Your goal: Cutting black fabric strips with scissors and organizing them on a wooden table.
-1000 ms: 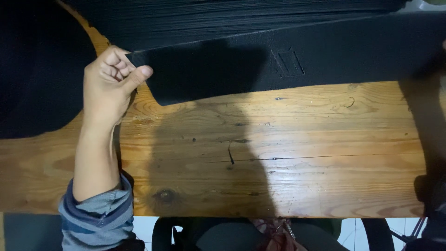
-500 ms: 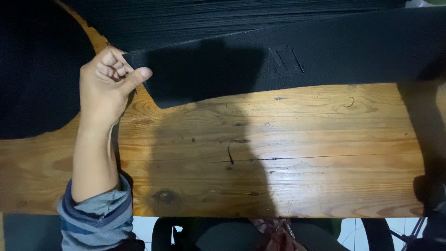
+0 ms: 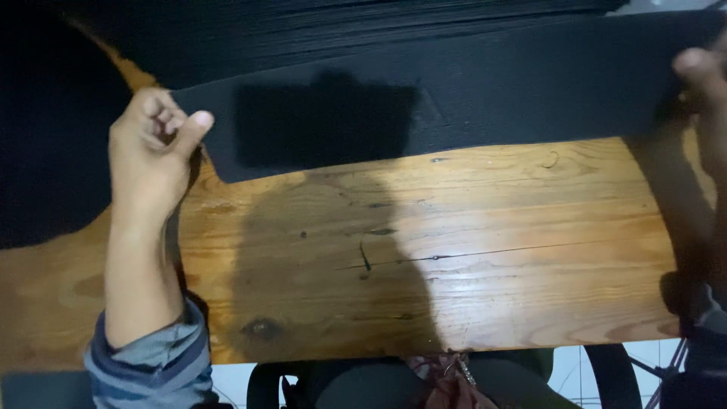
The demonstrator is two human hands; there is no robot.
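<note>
Wooden worktop (image 3: 469,250) with black sheets on it

The worktop is of glossy orange-brown planks with dark knots and a thin crack along the grain. A long black sheet (image 3: 469,98) lies across its far part, the near edge straight. Behind it sits a stack (image 3: 363,30) of more black sheets. More black material (image 3: 45,151) covers the far left corner.

No packages, labels, signs or screens show anywhere in view, neither beside the hands nor between them.
</note>
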